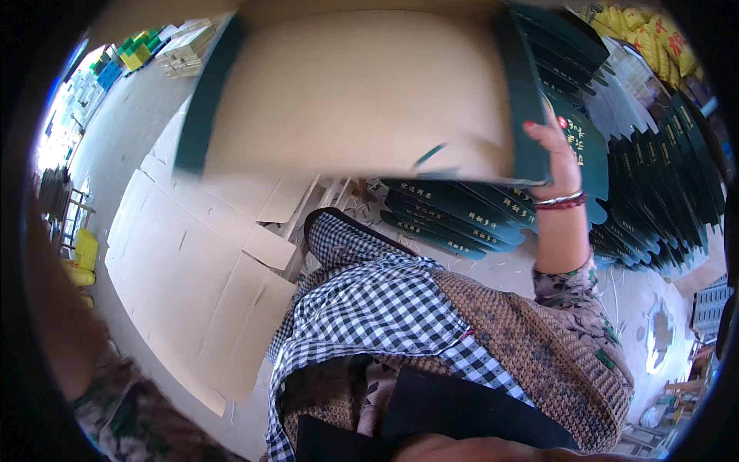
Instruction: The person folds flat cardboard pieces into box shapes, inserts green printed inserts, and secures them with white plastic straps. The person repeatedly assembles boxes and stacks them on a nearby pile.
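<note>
A shallow open cardboard box (362, 92), plain brown inside with dark green side walls, is held up in front of me, tilted so its inside faces me. My right hand (560, 154) grips its right wall, the thumb with a red nail over the edge and the other fingers mostly hidden behind. A loose green strip (429, 155) shows near the box's lower edge. At the far left, my left hand (58, 292) is a dark blur by the rim of the picture; its fingers cannot be made out, and it is apart from the box.
Flat brown cardboard sheets (192, 269) lie to my left. Dark green flattened boxes (454, 212) are stacked beyond my lap, with more green pieces (654, 185) standing in rows at the right. Yellow sacks (647, 38) are at the far right; pale stacked boards (187, 50) stand far left.
</note>
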`<state>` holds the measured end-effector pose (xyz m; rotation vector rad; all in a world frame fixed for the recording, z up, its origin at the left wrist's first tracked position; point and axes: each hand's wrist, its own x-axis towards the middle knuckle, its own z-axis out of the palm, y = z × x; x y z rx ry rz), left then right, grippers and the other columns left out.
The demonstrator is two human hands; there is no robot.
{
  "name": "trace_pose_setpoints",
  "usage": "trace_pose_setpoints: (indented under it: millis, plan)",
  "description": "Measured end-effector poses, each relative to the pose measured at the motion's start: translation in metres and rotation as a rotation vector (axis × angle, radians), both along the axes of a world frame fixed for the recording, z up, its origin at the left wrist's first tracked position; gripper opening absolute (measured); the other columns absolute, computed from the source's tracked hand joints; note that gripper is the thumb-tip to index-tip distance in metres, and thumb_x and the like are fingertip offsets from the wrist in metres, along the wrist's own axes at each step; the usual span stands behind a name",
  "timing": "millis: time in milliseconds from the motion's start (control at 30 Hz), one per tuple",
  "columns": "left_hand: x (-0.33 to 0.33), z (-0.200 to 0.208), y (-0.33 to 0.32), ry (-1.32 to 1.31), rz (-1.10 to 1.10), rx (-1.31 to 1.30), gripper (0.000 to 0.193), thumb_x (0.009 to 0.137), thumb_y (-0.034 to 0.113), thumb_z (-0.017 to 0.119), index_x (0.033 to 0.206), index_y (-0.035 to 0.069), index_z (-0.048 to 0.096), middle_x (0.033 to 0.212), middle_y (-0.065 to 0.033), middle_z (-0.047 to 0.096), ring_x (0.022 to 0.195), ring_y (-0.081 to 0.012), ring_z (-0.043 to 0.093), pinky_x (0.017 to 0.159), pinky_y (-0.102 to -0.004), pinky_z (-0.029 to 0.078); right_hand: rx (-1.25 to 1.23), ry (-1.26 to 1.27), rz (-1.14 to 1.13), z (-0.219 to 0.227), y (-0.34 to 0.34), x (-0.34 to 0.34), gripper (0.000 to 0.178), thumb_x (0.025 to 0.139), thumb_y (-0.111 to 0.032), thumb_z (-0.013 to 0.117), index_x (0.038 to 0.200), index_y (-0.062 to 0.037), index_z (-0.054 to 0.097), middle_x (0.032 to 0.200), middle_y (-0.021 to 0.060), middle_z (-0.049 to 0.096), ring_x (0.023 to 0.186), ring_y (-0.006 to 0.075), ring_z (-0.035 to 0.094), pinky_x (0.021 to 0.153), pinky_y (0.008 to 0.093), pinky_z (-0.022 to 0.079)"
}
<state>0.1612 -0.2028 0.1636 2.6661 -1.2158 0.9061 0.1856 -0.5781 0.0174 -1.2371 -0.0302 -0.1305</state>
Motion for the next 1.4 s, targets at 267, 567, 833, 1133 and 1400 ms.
trace_pose_setpoints:
  millis: [267, 567, 833, 1133, 1400]
  plan:
    - [0.099, -0.194, -0.178, 0.129, -0.249, -0.072, 0.059, 0.090, 0.029, 0.055, 0.142, 0.012, 0.033, 0.146, -0.0142, 0.033, 0.136, -0.0305, 0.029, 0.108, -0.0559, 0.020, -0.165, 0.191, -0.626, -0.022, -0.187, 0.000, 0.039, 0.087, -0.011, 0.057, 0.125, -0.0045, 0.052, 0.117, 0.0117, 0.060, 0.106, 0.0259, 0.058, 0.088, 0.0441, 0.049]
    - [0.080, -0.200, -0.148, 0.205, -0.355, -0.233, 0.064, 0.084, 0.020, 0.064, 0.140, 0.011, 0.035, 0.146, -0.0171, 0.029, 0.136, -0.0338, 0.027, 0.108, -0.0445, 0.027, -0.499, -0.406, -1.403, -0.024, -0.317, -0.110, 0.029, 0.081, -0.011, 0.048, 0.101, 0.0053, 0.061, 0.091, 0.0215, 0.064, 0.080, 0.0300, 0.063, 0.074, 0.0390, 0.053]
    - [-0.036, -0.294, 0.120, 0.347, 1.005, -0.556, 0.056, 0.089, 0.024, 0.060, 0.135, -0.002, 0.040, 0.139, -0.0246, 0.040, 0.132, -0.0369, 0.034, 0.109, -0.0437, 0.026, -0.757, -0.349, 0.221, -0.059, 0.129, 0.036, 0.035, 0.085, -0.008, 0.060, 0.119, -0.0021, 0.058, 0.105, 0.0093, 0.063, 0.094, 0.0184, 0.062, 0.084, 0.0270, 0.048]
    - [-0.300, -0.325, 0.169, 0.392, 1.973, -0.627, 0.070, 0.088, 0.035, 0.061, 0.137, -0.006, 0.033, 0.137, -0.0256, 0.040, 0.128, -0.0382, 0.036, 0.106, -0.0416, 0.031, -1.515, -0.094, 0.106, -0.139, 0.171, 0.278, 0.064, 0.074, -0.045, 0.069, 0.111, 0.0052, 0.058, 0.105, 0.0251, 0.064, 0.101, 0.0383, 0.061, 0.085, 0.0444, 0.047]
    - [-0.385, -0.256, 0.221, 0.412, 1.814, -1.163, 0.038, 0.090, 0.030, 0.058, 0.083, -0.007, 0.066, 0.061, -0.0085, 0.061, 0.055, -0.0150, 0.053, 0.054, -0.0321, 0.042, -0.823, -0.194, 0.122, -0.097, 0.125, 0.250, 0.036, 0.077, -0.013, 0.072, 0.102, 0.0108, 0.063, 0.091, 0.0138, 0.069, 0.080, 0.0140, 0.064, 0.070, 0.0268, 0.050]
